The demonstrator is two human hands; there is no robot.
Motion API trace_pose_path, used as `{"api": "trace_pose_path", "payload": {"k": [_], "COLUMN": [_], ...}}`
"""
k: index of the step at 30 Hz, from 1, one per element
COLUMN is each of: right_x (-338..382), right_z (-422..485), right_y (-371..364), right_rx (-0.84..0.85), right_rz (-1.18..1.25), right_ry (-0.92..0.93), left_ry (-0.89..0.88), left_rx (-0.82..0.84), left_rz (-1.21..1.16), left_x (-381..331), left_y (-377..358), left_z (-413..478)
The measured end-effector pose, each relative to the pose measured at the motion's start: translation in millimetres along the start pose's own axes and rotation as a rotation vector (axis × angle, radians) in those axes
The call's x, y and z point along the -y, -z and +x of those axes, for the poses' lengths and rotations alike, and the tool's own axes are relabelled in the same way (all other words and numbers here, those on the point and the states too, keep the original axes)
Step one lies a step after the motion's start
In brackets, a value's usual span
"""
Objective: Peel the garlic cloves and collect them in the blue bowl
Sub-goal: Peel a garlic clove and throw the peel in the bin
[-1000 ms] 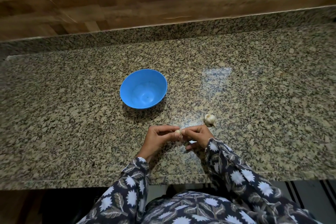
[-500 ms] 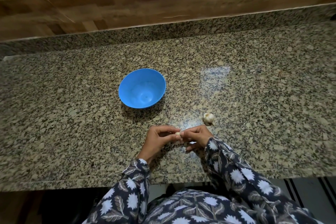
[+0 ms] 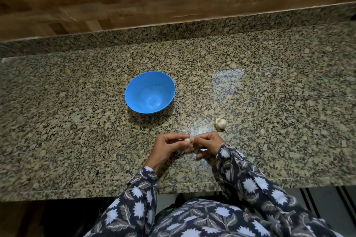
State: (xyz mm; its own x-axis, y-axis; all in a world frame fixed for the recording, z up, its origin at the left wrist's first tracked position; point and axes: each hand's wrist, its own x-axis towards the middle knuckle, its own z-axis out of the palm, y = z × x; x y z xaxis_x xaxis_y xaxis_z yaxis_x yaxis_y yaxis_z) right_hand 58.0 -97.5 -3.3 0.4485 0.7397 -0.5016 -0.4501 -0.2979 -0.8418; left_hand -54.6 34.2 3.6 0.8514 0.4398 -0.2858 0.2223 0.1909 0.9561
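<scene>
Near the front edge of the counter (image 3: 77,140), your left hand (image 3: 165,147) and right hand (image 3: 208,143) pinch one garlic clove (image 3: 187,140) between curled fingertips; the blue bowl (image 3: 134,90) stands empty beyond them, slightly left, so your left hand is nearer.

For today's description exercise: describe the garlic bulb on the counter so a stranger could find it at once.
Start at the speckled granite countertop and find the round blue plastic bowl. Nearer the person, to its right, lies the whitish garlic bulb. Unlike the clove pinched between the left hand and right hand, it sits alone, untouched.
</scene>
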Motion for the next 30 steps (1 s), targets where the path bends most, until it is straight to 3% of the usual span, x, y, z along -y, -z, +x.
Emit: {"api": "trace_pose_path", "payload": {"k": [13,30], "right_x": [0.3,0.2], "right_z": [0.5,1.6], "right_y": [-2.4,1.5], "right_rx": [-0.037,0.025], "right_rz": [-0.091,-0.068], "right_ry": [0.016,-0.002], "left_ry": [-0.06,-0.067], "left_rx": [0.038,0.021], "left_rz": [0.203,0.231], "left_x": [0.8,-0.4], "left_y": [1.3,1.2], "left_z": [4.2,4.0]}}
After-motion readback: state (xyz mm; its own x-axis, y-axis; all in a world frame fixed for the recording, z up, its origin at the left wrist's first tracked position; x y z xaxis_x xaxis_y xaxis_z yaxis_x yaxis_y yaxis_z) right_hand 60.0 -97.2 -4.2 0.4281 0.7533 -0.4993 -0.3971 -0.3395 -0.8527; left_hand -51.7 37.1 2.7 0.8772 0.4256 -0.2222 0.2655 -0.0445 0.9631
